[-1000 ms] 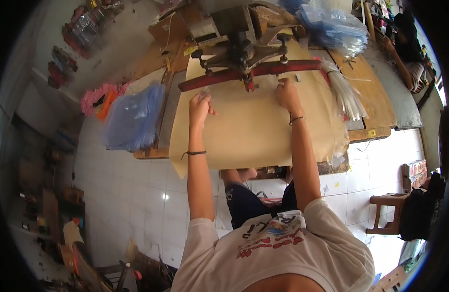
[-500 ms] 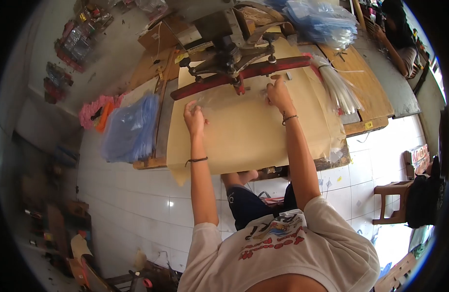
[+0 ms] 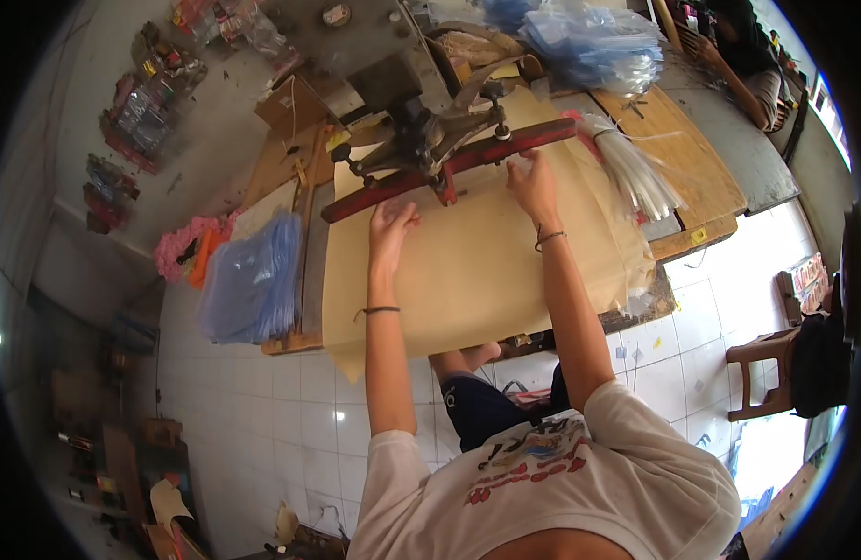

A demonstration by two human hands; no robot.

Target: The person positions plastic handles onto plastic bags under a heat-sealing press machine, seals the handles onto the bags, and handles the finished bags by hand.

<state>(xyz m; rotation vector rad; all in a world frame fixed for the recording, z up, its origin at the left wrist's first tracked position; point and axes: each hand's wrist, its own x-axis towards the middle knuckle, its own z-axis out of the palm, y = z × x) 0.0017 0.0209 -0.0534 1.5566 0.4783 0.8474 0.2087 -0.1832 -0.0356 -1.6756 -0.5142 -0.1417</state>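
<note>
A long red bar [image 3: 477,154] on a dark metal press head [image 3: 416,126] crosses the bench at a slant. Just under its left part is my left hand [image 3: 391,227], fingers curled and slightly blurred. My right hand [image 3: 535,187] is close below the bar's right part, with thumb and fingers pinched together. Between the hands runs a faint, see-through plastic sheet [image 3: 429,203], hard to make out, which both hands seem to grip by its sides. Beneath them lies a broad tan sheet [image 3: 468,280] covering the bench.
Bluish plastic sheets [image 3: 253,275] are stacked at the left, beside pink and orange material [image 3: 199,247]. A bundle of clear strips [image 3: 636,173] lies right of the press. More plastic sheets [image 3: 594,47] are piled behind. Another person's arm [image 3: 734,79] shows at far right, above a stool [image 3: 762,373].
Both hands have come nearer to the red bar; the left turned inward and the right shifted slightly. The view has also tilted a little.
</note>
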